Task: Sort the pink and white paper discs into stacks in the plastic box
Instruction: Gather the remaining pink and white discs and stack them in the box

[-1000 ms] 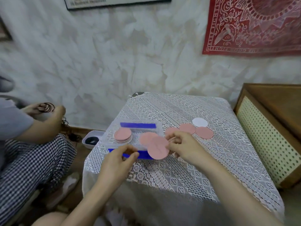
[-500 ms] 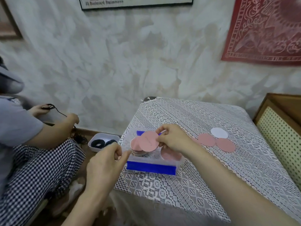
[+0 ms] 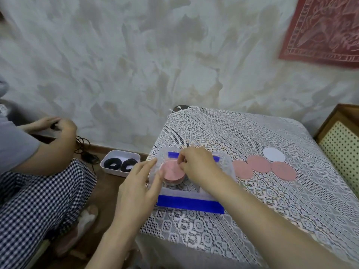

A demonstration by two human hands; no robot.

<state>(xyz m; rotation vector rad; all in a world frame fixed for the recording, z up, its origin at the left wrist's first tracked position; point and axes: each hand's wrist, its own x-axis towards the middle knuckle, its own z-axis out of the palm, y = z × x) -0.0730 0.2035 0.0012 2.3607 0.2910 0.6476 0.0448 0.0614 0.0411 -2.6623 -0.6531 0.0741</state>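
Head view, looking down: the right hand [image 3: 196, 167] is over the plastic box [image 3: 225, 166], fingertips [image 3: 179, 162] pinched together at the far right edge of the pink stack [image 3: 172, 172] that sits in the box's left half. Whether those fingertips actually grip the top disc or only rest on it, I cannot tell; the hand covers the box's right half too, so nothing there is readable. The left hand [image 3: 138, 189] comes in from the box's left side, fingers spread and loose, holding nothing, one fingertip touching the box's left wall right beside the stack. The box stands at the left edge of the lace-covered bench [image 3: 252, 210], blue strips along its near and far sides. To the right of the box, out on the lace, three loose pink discs [image 3: 259, 163] lie overlapping in a row, and a white disc [image 3: 274, 154] lies just behind them, touching. All four are well clear of both hands. Down on the floor to the left, a small white tray [image 3: 108, 161] holds two dark rings, beside a seated person [image 3: 29, 171] in checked trousers.
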